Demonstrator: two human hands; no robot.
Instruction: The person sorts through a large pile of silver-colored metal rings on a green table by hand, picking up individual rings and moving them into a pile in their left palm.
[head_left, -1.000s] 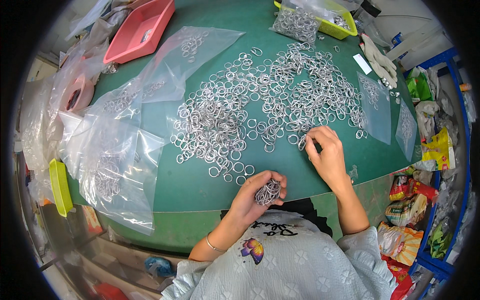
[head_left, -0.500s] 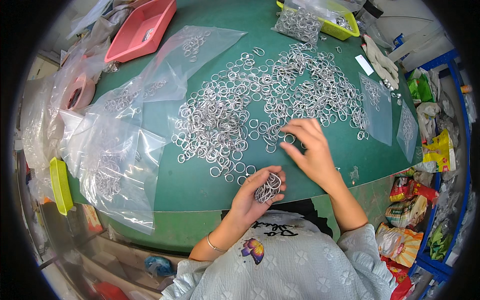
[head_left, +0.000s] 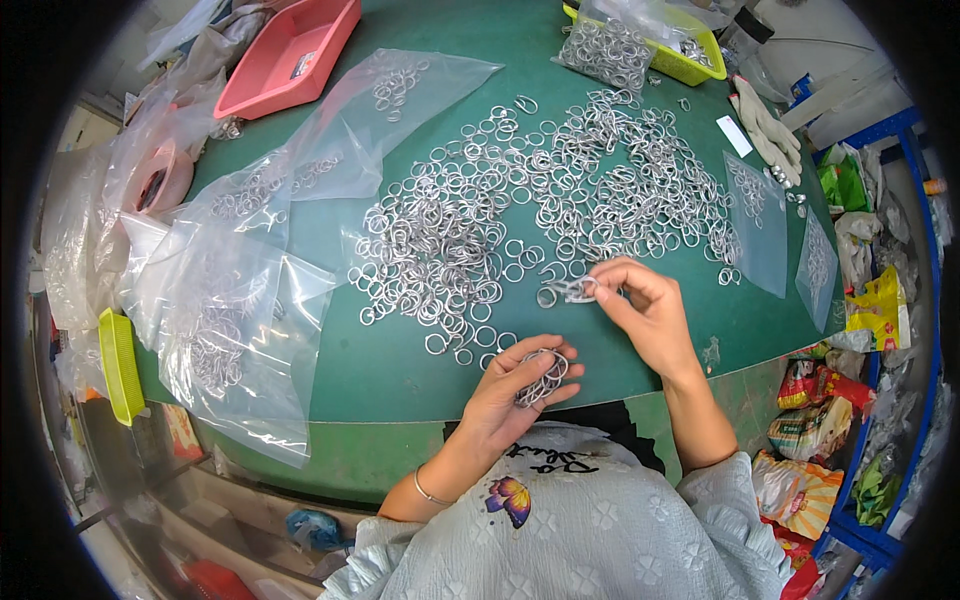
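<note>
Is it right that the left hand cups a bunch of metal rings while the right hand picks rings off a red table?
Not quite: the head view shows a green table, not red. The left hand does cup metal rings, and the right hand picks rings.

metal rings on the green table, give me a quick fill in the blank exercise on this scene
1. The left hand cups a bunch of metal ____.
2. The right hand pinches a few rings over a table coloured ____.
3. The empty tray at the far left is ____.

Missing words: rings; green; pink
</note>
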